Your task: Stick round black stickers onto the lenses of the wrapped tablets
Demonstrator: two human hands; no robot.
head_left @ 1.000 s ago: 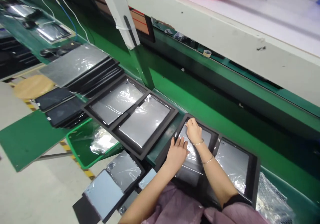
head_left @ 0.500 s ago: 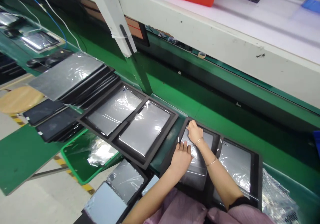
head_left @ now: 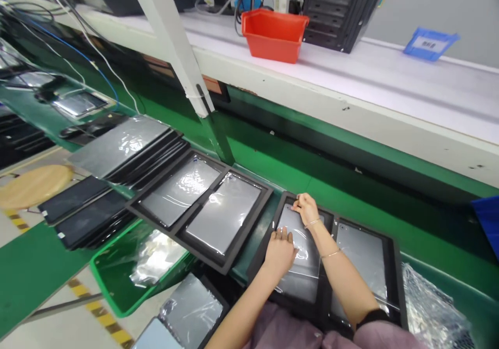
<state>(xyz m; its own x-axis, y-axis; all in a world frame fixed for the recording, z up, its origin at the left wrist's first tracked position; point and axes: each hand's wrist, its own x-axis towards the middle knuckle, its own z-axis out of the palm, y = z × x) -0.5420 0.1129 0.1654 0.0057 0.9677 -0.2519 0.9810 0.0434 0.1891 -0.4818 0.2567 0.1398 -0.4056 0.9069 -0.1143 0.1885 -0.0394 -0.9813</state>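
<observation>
A grey tablet (head_left: 298,281) lies in the left recess of a black foam tray (head_left: 259,268) in front of me, with shiny clear plastic film (head_left: 302,258) over it. At its top edge my right hand (head_left: 307,210) is closed in a pinch on the film, though the fingertips are partly hidden. My left hand (head_left: 279,253) rests on the tablet's left side, palm down, fingers slightly bent and thumb apart. The tray's right recess holds another film-covered tablet (head_left: 362,255), partly behind my right forearm.
To the left, a second foam tray (head_left: 177,228) holds two wrapped tablets, beside a stack of dark panels (head_left: 120,144). Below is a green bin (head_left: 117,307) with crumpled plastic. Clear bags (head_left: 432,307) lie at right. A shelf above carries a red bin (head_left: 275,35) and a blue bin (head_left: 431,43).
The view has tilted up, bringing more of the shelf into sight. My right hand stays pinched at the tablet's top edge; my left hand stays on its left side, with its fingers slightly shifted.
</observation>
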